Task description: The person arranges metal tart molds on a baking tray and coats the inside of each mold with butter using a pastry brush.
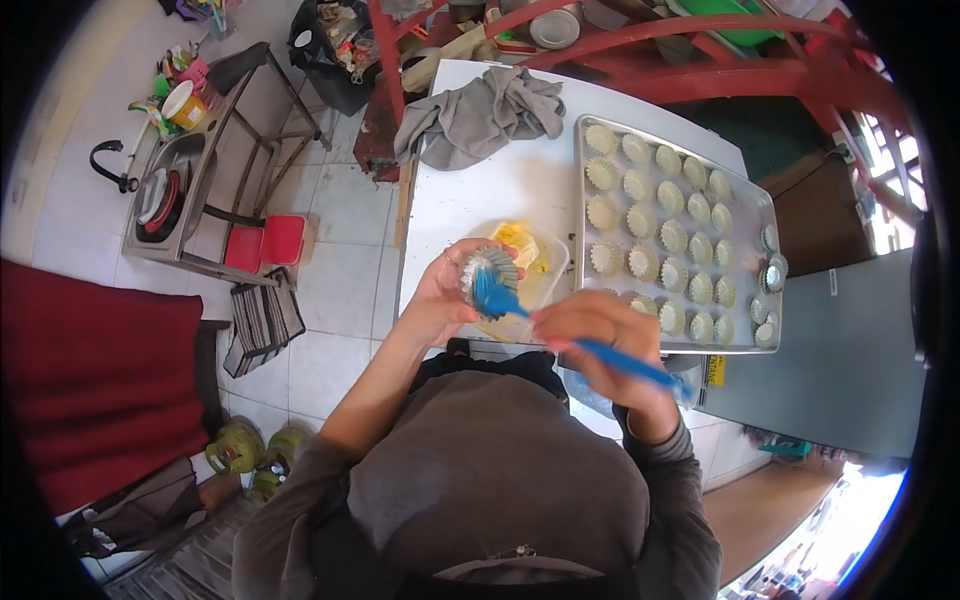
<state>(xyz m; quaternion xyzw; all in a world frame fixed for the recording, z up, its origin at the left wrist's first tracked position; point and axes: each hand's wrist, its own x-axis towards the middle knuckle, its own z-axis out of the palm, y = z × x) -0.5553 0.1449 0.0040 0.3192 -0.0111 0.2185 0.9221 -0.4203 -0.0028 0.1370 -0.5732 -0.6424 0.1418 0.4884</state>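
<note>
My left hand (437, 297) holds a small fluted metal mould (475, 268), its inside facing up. In my right hand (605, 340) is a blue brush (625, 362), whose head touches the inside of the mould. Beneath the mould, on the white table (440, 210), a clear plastic container (548, 285) holds something yellow. To the right lies a large metal tray (680, 160) with rows of pale fluted moulds (673, 237); a few bare-looking metal moulds (773, 275) stand at its right side.
A grey cloth (490, 115) lies crumpled at the table's back left. Red metal bars (690, 82) cross behind the table. Farther left are a sink (190, 165), a red stool (265, 243) and green gas cylinders (235, 445). A grey panel (850, 350) stands right of the tray.
</note>
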